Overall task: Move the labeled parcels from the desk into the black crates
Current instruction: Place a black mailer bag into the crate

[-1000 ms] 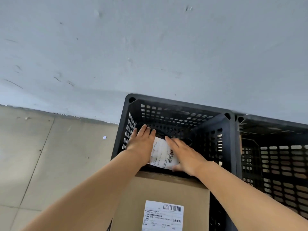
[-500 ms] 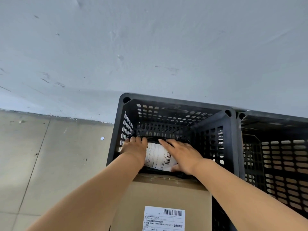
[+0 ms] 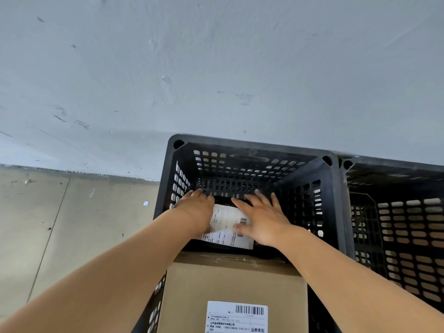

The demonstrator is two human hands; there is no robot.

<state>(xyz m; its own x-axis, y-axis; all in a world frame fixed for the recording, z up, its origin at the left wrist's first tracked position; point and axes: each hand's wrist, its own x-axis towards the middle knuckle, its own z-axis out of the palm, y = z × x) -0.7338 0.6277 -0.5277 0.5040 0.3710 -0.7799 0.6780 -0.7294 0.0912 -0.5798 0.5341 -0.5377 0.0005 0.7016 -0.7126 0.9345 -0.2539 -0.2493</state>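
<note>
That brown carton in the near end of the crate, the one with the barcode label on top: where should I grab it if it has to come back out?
Probably by its two side faces, coming straight down from above with a hand on each side. The cardboard box lies flat, label up, in the black crate. Its top looks broad and smooth, with no visible handle; its near end is out of frame.

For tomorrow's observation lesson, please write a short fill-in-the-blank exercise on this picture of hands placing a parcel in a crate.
1. Both hands, left hand and right hand, reach into a crate coloured ____.
2. The dark parcel under the hands bears a ____ label.
3. The cardboard box nearest the camera is coloured ____.
4. A second crate stands to the ____ of the first.

Missing words: black; white; brown; right
</note>
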